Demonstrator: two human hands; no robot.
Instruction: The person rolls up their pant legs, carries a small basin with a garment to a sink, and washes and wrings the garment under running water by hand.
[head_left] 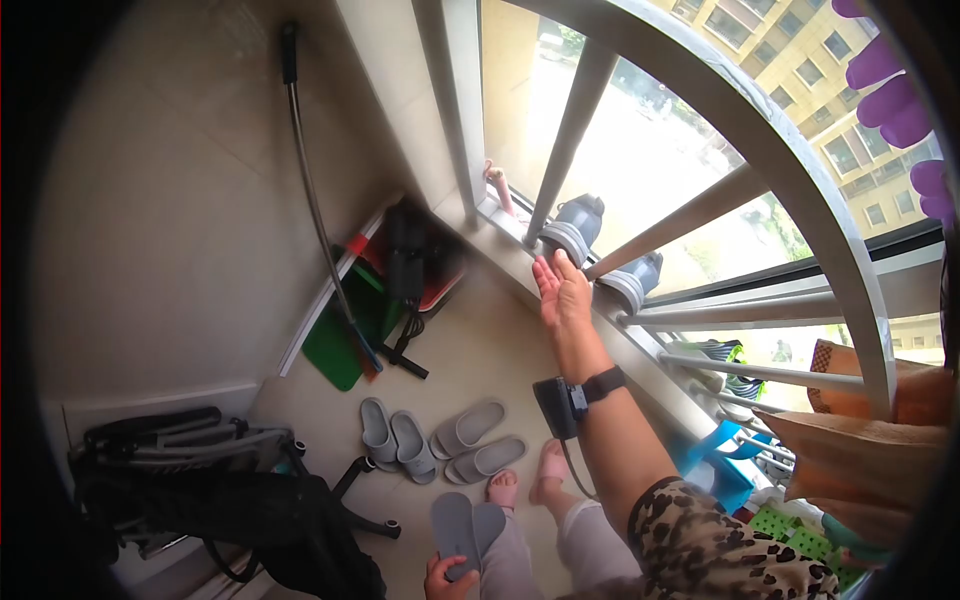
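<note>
At six o'clock, the left hand (448, 582) curls around the ends of two flat grey insoles (452, 528). Toward two o'clock, the right hand (566, 292), palm open and empty, is just beside two rubber-soled sneakers (578, 222); contact is unclear. Four smooth grey slide slippers (411, 442) lie near seven.

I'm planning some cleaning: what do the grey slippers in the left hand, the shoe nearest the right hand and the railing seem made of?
Grey slippers: probably foam or rubber; matte, no weave visible.
Shoe: dull blue-grey upper, perhaps fabric or suede, too small to tell; thick pale sole suggests rubber.
Railing: likely painted metal; smooth, even grey bars.
</note>
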